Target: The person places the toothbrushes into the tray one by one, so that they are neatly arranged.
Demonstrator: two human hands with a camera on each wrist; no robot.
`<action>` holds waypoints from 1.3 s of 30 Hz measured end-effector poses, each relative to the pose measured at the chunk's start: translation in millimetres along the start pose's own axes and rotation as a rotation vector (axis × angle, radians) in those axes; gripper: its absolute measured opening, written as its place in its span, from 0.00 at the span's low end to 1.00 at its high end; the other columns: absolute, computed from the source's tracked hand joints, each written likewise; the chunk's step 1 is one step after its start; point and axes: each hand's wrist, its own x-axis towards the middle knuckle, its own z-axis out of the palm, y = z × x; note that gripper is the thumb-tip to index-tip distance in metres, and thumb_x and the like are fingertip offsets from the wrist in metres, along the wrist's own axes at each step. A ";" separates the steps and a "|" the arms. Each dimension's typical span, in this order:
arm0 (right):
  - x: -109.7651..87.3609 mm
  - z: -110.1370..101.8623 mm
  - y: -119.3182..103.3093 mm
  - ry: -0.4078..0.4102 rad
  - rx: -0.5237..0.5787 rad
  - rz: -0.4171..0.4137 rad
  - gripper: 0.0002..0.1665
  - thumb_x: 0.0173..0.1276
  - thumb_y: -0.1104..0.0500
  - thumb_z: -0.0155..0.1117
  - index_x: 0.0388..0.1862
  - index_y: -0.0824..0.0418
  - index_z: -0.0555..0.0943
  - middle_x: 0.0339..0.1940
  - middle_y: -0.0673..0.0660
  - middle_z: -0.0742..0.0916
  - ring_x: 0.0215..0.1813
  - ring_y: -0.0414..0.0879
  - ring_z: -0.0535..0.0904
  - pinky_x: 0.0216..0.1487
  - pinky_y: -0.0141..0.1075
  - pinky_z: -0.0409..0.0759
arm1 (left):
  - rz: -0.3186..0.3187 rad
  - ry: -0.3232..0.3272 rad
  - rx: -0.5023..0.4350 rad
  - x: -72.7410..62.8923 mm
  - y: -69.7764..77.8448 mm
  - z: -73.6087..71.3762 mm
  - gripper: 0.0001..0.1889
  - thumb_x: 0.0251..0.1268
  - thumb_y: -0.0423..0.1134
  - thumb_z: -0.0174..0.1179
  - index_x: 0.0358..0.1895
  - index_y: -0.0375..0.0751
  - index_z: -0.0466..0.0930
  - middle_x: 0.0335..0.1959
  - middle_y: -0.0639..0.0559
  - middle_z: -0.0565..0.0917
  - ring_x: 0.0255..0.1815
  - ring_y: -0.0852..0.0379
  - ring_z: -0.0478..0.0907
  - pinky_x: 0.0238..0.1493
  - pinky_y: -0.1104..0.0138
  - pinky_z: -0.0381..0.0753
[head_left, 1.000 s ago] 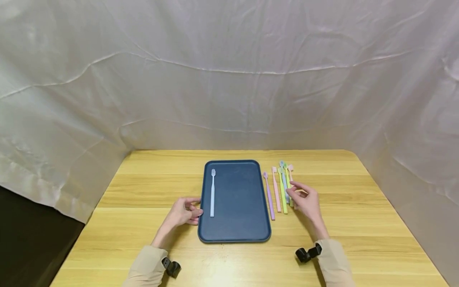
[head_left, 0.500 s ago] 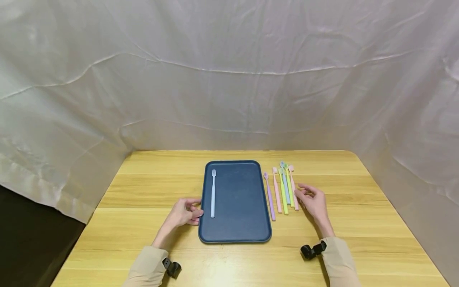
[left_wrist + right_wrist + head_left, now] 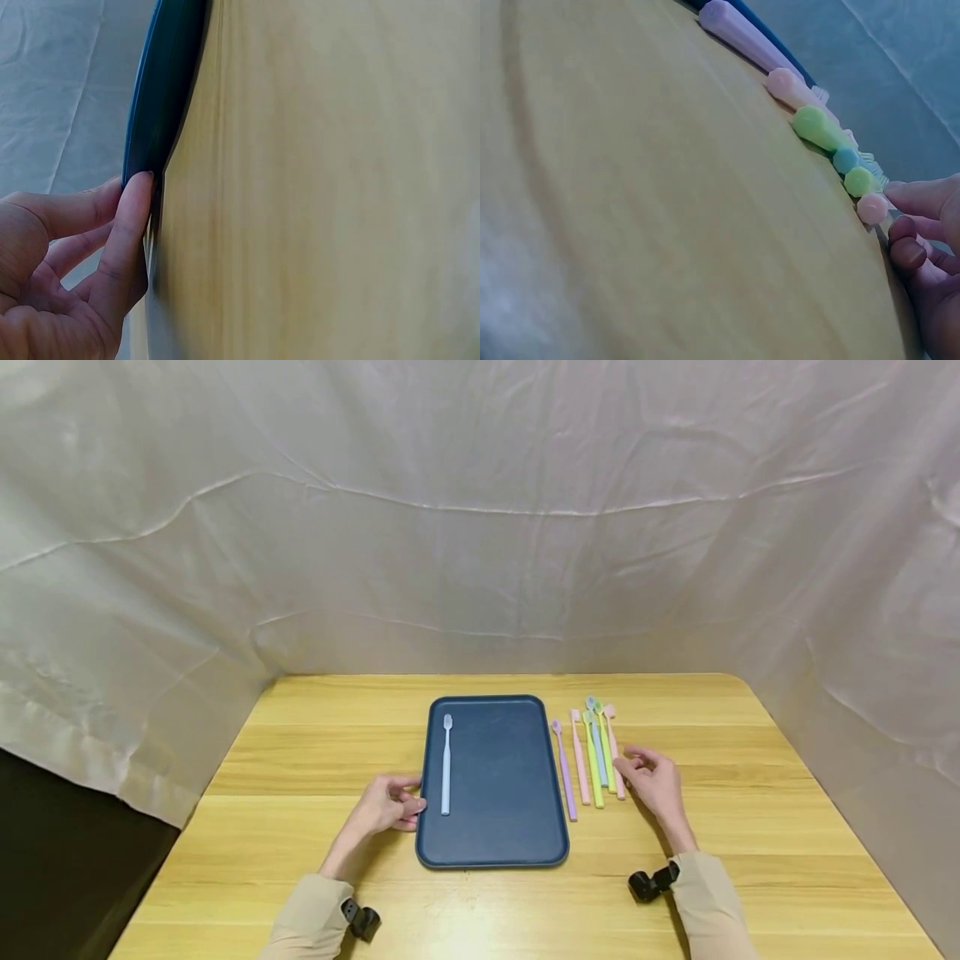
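My left hand (image 3: pixel 381 804) holds the left rim of a dark blue tray (image 3: pixel 501 785), its thumb and index finger meeting at the edge (image 3: pixel 161 97) in the left wrist view. On the tray lies one pale blue toothbrush (image 3: pixel 446 772), head pointing away. Right of the tray lie a purple toothbrush (image 3: pixel 566 781), a pink toothbrush (image 3: pixel 581 764), and overlapping green (image 3: pixel 595 768), blue (image 3: pixel 599 752) and yellow-green ones. My right hand (image 3: pixel 655 783) is loosely bent beside the outermost pink toothbrush (image 3: pixel 620 789), fingertips at its handle. In the right wrist view this brush's handle end (image 3: pixel 872 208) shows near the index fingertip.
The wooden table (image 3: pixel 750 827) carries the tray and brushes. A grey-white curtain (image 3: pixel 495 568) hangs behind the table and along its sides. Each wrist wears a small black camera (image 3: pixel 652 883).
My right hand has moved from over the brush cluster to its right side, uncovering the handles, then shifted very slightly left. The left hand keeps its place on the tray.
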 end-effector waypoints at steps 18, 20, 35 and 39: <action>-4.1 -7.1 -8.2 -0.096 0.018 0.116 0.24 0.70 0.58 0.68 0.56 0.76 0.80 0.27 0.49 0.84 0.21 0.34 0.78 0.19 0.26 0.79 | 0.002 -0.012 -0.010 -0.8 0.7 -0.5 0.29 0.62 0.23 0.64 0.67 0.19 0.68 0.31 0.44 0.81 0.21 0.58 0.83 0.31 0.60 0.94; -1.3 -5.9 -9.0 -0.088 0.007 0.139 0.24 0.70 0.55 0.68 0.54 0.75 0.81 0.24 0.48 0.84 0.19 0.34 0.77 0.17 0.27 0.78 | 0.004 -0.013 -0.008 -0.5 0.5 -0.8 0.29 0.62 0.23 0.64 0.67 0.19 0.68 0.30 0.44 0.80 0.21 0.59 0.83 0.30 0.60 0.94; -0.1 -2.0 -8.9 -0.045 -0.057 0.172 0.21 0.68 0.56 0.69 0.51 0.72 0.83 0.23 0.48 0.82 0.19 0.36 0.76 0.17 0.27 0.77 | -0.001 -0.016 -0.013 -0.8 -0.3 -0.8 0.29 0.63 0.23 0.63 0.67 0.20 0.68 0.30 0.46 0.80 0.20 0.59 0.83 0.30 0.62 0.94; 1.1 0.0 -10.3 -0.031 -0.122 0.153 0.20 0.67 0.55 0.68 0.48 0.71 0.84 0.23 0.49 0.83 0.19 0.37 0.76 0.17 0.27 0.78 | -0.005 -0.013 -0.009 -1.3 1.4 -0.3 0.29 0.63 0.24 0.63 0.67 0.20 0.68 0.30 0.45 0.81 0.20 0.59 0.83 0.29 0.61 0.94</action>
